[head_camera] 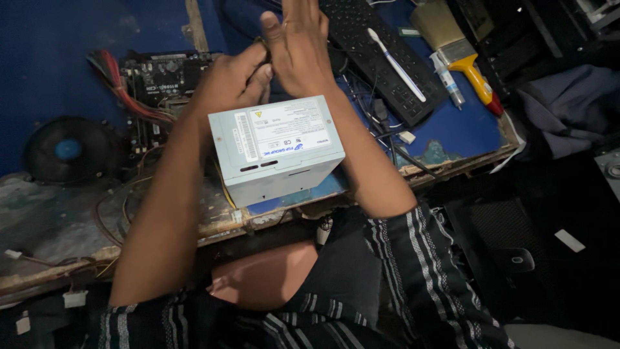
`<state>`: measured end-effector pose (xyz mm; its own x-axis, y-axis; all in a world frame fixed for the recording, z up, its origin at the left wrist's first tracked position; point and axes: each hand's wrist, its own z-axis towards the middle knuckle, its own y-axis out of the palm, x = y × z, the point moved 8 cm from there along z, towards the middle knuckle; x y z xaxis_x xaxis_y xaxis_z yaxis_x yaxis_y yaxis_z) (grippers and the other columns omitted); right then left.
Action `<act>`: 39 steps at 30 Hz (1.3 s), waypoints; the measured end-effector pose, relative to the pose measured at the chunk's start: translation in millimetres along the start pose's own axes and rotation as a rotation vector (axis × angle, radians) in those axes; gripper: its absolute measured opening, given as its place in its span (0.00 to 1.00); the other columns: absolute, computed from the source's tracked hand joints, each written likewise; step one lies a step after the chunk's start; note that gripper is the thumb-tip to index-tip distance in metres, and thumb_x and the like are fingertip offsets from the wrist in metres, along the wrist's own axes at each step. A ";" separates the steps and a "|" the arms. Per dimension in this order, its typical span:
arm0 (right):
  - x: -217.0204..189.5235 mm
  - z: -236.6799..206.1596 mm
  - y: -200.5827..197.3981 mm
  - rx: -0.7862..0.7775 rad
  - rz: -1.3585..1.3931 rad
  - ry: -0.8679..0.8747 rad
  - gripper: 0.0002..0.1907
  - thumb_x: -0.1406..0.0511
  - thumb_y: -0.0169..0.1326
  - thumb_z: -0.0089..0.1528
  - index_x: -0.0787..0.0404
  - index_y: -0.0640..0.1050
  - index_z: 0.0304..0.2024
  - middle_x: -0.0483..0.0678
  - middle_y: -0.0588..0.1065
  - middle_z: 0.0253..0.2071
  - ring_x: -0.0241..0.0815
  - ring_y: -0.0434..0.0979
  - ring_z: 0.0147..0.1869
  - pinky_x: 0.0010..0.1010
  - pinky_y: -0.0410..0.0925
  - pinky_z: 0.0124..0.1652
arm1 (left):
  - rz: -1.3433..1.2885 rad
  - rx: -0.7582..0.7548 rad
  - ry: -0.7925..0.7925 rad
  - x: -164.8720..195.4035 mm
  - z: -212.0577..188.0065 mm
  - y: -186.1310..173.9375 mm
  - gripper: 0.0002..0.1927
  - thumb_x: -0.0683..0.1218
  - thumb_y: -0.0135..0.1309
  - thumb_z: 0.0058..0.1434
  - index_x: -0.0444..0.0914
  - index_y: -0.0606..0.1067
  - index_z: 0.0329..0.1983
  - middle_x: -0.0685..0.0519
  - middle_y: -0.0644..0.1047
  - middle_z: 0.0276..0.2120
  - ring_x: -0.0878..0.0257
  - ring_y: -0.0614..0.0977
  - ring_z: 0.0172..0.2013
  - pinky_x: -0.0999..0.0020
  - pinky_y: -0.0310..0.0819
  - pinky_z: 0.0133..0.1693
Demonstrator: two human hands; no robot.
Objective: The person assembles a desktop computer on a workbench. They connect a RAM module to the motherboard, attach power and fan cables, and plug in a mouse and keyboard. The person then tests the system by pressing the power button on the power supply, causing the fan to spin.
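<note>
Fingers of the left hand (236, 81) are curled and pressed together just behind the top rear edge of the grey power supply unit (276, 147); what they pinch, if anything, is hidden by the right hand. Fingers of the right hand (298, 48) are extended and held close together, pointing away from the person, with the palm against the left hand's knuckles. Both hands sit at the far side of the unit, touching or just above it; contact cannot be confirmed.

Items noted, largest first:

- Workbench (39, 39), blue-covered, with a worn and chipped near edge.
- Power supply unit, a grey metal box with a white label on top, standing near the bench's front edge between the person's forearms.
- Black keyboard (378, 58), lying diagonally to the right of the hands.
- Circuit board (161, 77) with red wiring, left of the hands.
- Round black fan (68, 150) with a blue hub, far left.
- Paintbrush (462, 55) with a yellow and red handle, right of the keyboard.
- White toothbrush (395, 63), resting on the keyboard.
</note>
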<state>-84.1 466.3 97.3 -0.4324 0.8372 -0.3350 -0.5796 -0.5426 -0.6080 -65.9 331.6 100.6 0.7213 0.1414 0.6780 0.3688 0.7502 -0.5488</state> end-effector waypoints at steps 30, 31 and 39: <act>9.8 -0.7 28.4 -0.226 0.789 0.094 0.44 0.36 0.37 0.72 0.54 0.50 0.79 0.54 0.71 0.63 0.44 0.71 0.65 0.36 0.67 0.65 | 0.135 0.070 -0.045 -7.4 2.3 -3.1 0.05 0.43 0.47 0.75 0.37 0.70 0.50 0.47 0.78 0.27 0.52 0.83 0.29 0.58 0.75 0.35; 9.5 -0.8 29.0 -0.240 0.777 0.087 0.45 0.35 0.37 0.72 0.54 0.49 0.80 0.53 0.71 0.64 0.45 0.71 0.66 0.36 0.68 0.64 | 0.155 0.062 -0.045 -7.6 2.1 -2.4 0.09 0.43 0.47 0.74 0.37 0.69 0.54 0.47 0.78 0.27 0.50 0.83 0.30 0.56 0.74 0.34; 6.0 -4.4 35.2 -0.342 0.814 0.216 0.47 0.32 0.29 0.68 0.54 0.54 0.78 0.56 0.72 0.63 0.48 0.71 0.67 0.40 0.64 0.67 | 0.415 0.071 -0.036 -12.1 -1.7 -0.7 0.15 0.48 0.49 0.72 0.38 0.70 0.58 0.41 0.78 0.33 0.42 0.81 0.34 0.48 0.74 0.36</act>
<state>-104.1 452.5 70.7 -0.4593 0.2177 -0.8612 0.0995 -0.9508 -0.2934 -73.9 328.3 91.9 0.7789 0.4626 0.4235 0.0091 0.6669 -0.7451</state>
